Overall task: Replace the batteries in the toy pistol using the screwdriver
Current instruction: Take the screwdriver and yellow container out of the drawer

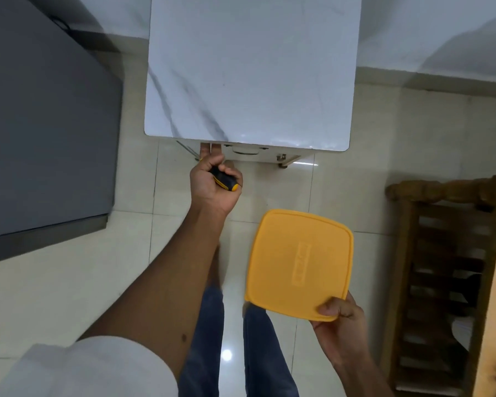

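Black-yellow screwdriver (223,179) gripped left, lid (298,262) pinched right

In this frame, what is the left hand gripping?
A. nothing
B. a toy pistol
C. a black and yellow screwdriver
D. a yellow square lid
C: the left hand curls round the black and yellow screwdriver handle below the marble table edge, while the right hand pinches the yellow lid.

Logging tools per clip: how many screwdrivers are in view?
1. The screwdriver is held in the left hand, below the marble table's near edge. Others may lie out of view.
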